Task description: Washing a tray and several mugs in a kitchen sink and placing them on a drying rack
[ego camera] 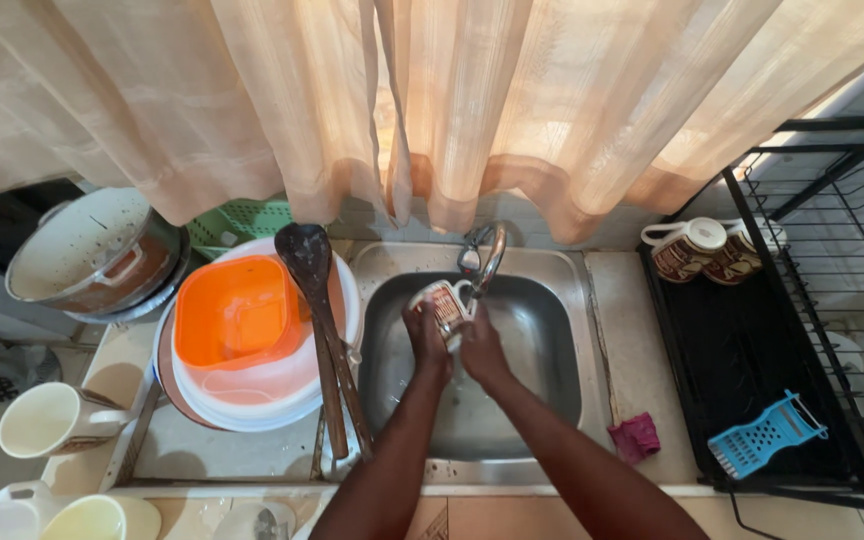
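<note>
Over the stainless steel sink basin [542,350], the person's left hand [426,335] was wrapped around a white ceramic mug with a brown patterned band [444,303], gripping its side, while the right hand [481,345] was curled against the mug from the other side, its fingers pressed to the mug's lower part. The mug sat tilted between the two hands, just below the chrome tap [484,256], its handle turned toward the spout. To the left of the basin, on the draining board, an orange plastic square container [235,312] lay inside a stack of white round bowls [252,395], and two dark wooden spoons [320,320] rested across the stack's right edge. Farther left stood a large metal pot [92,250] and a cream mug lying on its side [52,420]. On the desk right of the sink lay a crumpled magenta cloth [636,437]. The black wire dish rack [812,300] held two matching patterned mugs [707,248] turned upside down and a light blue plastic grater [764,436]. A peach curtain [452,90] hung above the tap.
</note>
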